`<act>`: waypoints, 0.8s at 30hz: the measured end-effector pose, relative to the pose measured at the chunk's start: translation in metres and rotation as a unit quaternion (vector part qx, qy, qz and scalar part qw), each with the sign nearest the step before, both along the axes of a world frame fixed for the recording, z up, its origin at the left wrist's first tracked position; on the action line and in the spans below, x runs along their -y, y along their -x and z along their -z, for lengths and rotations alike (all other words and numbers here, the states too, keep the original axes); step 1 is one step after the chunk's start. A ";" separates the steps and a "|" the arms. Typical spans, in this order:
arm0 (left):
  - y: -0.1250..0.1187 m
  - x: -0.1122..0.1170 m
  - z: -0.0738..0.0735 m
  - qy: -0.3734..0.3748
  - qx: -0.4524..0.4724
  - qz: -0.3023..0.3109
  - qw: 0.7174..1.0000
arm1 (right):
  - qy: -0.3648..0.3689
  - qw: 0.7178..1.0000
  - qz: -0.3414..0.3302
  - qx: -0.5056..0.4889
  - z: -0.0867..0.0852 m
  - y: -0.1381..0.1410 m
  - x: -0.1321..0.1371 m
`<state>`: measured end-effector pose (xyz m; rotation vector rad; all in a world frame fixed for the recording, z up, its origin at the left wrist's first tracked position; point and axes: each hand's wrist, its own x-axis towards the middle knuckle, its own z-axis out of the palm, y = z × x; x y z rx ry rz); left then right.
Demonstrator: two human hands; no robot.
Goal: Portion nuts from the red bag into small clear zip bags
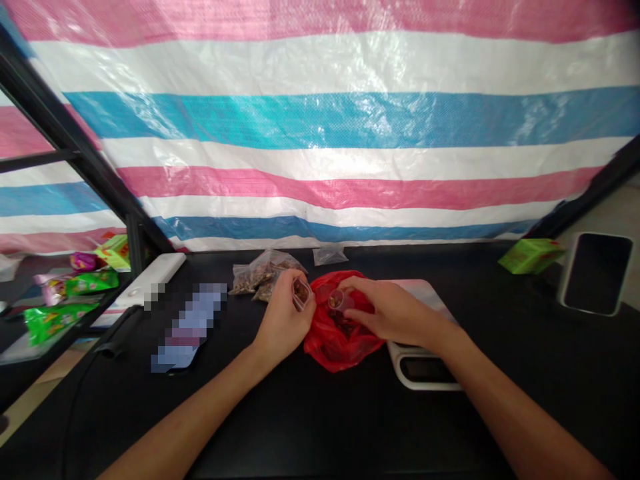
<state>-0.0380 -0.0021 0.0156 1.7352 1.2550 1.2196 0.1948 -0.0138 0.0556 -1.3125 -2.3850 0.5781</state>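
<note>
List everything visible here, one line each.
striped tarpaulin: one, pink, white and blue, behind table
table: one, black, beneath everything
plastic bag: one, red, table centre
clear bags: several, clear, behind plastic bag
digital scale: one, white, right of plastic bag
box: one, green, far right
framed screen: one, white and black, right edge
slab: one, white, table's left
blurred object: one, pixelated, left of hands
snack packets: several, green, lower left
small cup: one, clear, in right hand
small pouch: one, clear, in left hand
left hand: one, holding pouch
right hand: one, holding cup
</note>
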 end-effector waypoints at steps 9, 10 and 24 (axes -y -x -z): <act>-0.005 0.012 0.006 0.037 0.020 0.126 0.991 | -0.115 0.989 -0.013 -0.089 -0.007 0.013 0.008; -0.006 0.013 0.008 0.045 0.025 0.143 0.988 | -0.118 0.989 -0.015 -0.085 -0.005 0.015 0.009; -0.012 0.013 0.013 0.031 0.002 0.128 0.991 | -0.308 0.944 -0.107 -0.037 0.006 0.019 0.009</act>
